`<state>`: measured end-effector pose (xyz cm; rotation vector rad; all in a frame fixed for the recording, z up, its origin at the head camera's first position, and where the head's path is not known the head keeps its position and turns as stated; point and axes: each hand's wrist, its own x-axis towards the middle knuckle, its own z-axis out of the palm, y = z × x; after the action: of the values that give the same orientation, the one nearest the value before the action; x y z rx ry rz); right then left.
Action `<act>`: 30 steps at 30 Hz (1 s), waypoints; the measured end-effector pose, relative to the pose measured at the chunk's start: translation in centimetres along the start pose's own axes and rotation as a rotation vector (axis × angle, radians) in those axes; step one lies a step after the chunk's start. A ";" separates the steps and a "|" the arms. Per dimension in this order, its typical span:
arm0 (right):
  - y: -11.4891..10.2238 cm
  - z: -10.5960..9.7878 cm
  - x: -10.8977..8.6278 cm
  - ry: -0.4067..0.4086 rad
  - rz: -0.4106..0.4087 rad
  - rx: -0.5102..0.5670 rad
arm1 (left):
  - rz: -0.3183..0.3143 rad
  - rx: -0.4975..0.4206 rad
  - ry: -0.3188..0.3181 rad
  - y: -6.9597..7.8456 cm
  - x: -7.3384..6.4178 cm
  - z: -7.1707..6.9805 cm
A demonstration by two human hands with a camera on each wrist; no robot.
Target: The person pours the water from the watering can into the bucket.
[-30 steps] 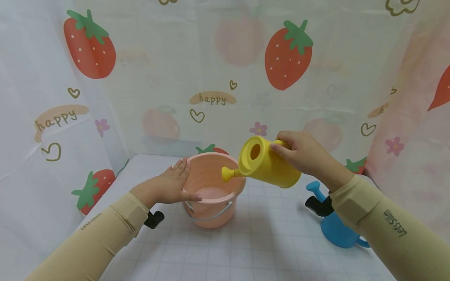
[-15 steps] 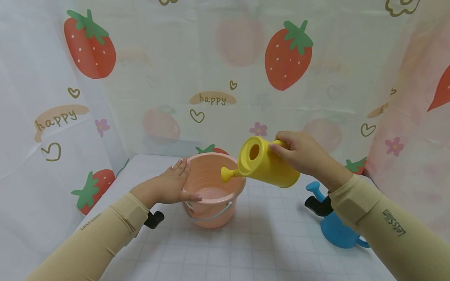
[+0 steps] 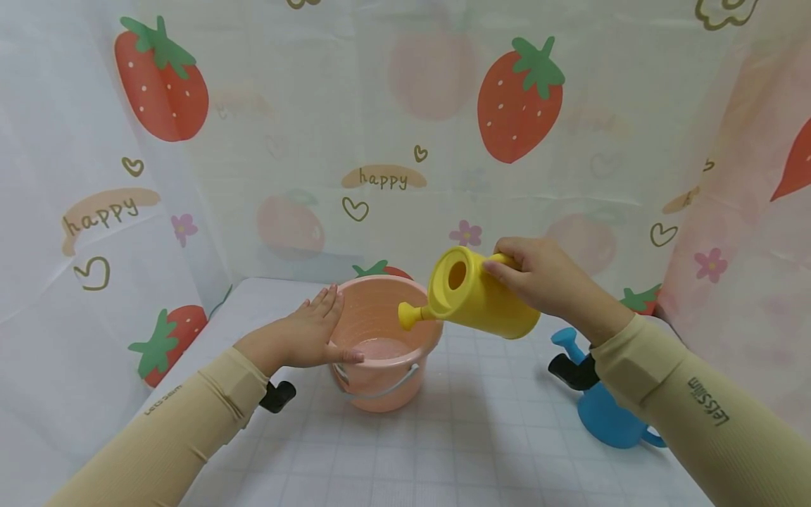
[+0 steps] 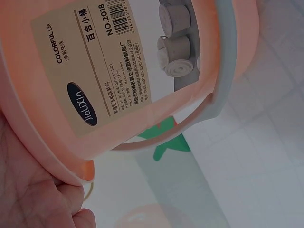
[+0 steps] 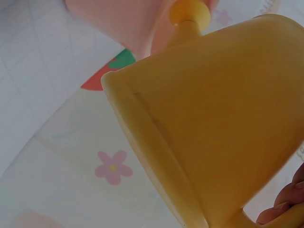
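Observation:
A pink bucket stands upright on the table in the head view, a little liquid apparently at its bottom. My left hand rests on its left rim, fingers straight and thumb laid along the front edge. With my right hand I grip the handle of a yellow watering can, tilted so that its spout head hangs over the bucket's opening. No stream from the spout can be made out. The right wrist view shows the can's body up close, with fingertips curled round the handle.
A blue watering can stands at the right of the table, partly hidden behind my right forearm. The bucket's grey bail handle hangs down its side, beside a printed label. A strawberry-patterned curtain encloses the back and sides.
The yellow watering can and my right hand have drifted very slightly left. My left hand and the bucket have stayed still.

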<state>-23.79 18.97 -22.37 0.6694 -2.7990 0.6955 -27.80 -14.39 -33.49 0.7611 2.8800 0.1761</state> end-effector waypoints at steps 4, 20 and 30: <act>-0.1 0.0 0.0 -0.001 -0.001 -0.002 | 0.000 -0.001 0.000 0.0 0.0 0.0; -0.4 0.1 0.1 -0.013 0.003 -0.014 | -0.004 -0.001 0.003 0.0 0.0 0.1; -0.3 0.0 0.3 -0.021 0.003 -0.015 | 0.003 -0.002 0.003 0.0 0.0 0.0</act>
<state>-23.86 18.61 -22.16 0.6731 -2.8217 0.6709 -27.83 -14.39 -33.48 0.7650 2.8819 0.1800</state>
